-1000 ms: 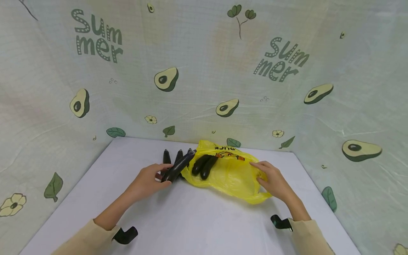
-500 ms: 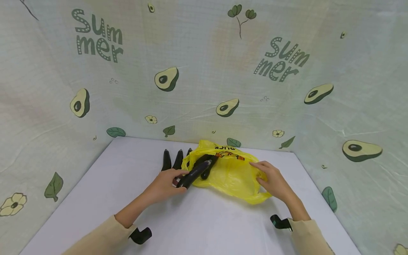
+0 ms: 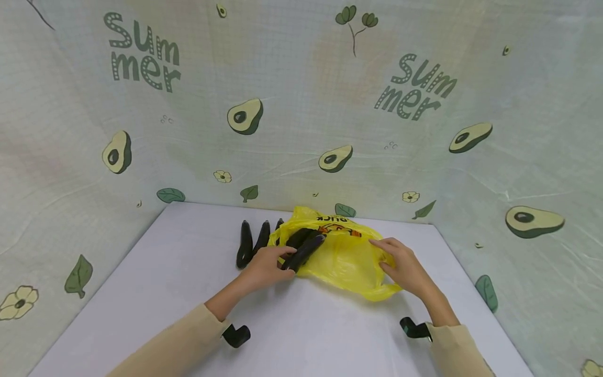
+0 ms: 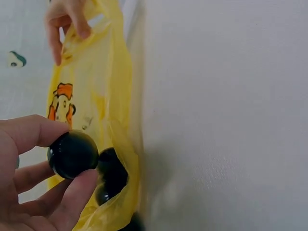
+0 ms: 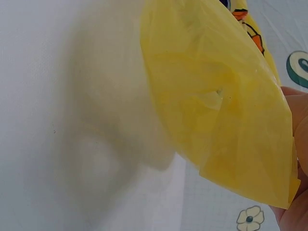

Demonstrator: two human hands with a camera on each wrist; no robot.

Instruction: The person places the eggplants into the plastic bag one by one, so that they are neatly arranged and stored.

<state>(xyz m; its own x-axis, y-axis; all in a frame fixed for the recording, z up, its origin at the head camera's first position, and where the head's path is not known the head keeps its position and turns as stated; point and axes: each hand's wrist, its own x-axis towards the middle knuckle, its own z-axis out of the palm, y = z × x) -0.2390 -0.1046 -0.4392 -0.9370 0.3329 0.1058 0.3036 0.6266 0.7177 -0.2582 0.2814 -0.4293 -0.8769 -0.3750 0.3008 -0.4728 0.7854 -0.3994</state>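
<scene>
My left hand grips a long, glossy, dark eggplant by its near end. The eggplant's far end reaches over the mouth of a yellow plastic bag. Its rounded butt shows between thumb and fingers in the left wrist view. Other dark eggplants lie inside the bag, partly hidden behind the held one. At the bag's right side my right hand holds the rim between thumb and fingers, keeping the mouth spread. Yellow film covers part of that hand in the right wrist view.
Left of the bag, two eggplants lie on the white table, and the tip of a third shows beside the bag's edge. A patterned cloth with printed avocados hangs behind and at the sides.
My left hand has carried the eggplant rightward from beside the loose eggplants to the bag's mouth, uncovering two on the table. My right hand has stayed at the rim.
</scene>
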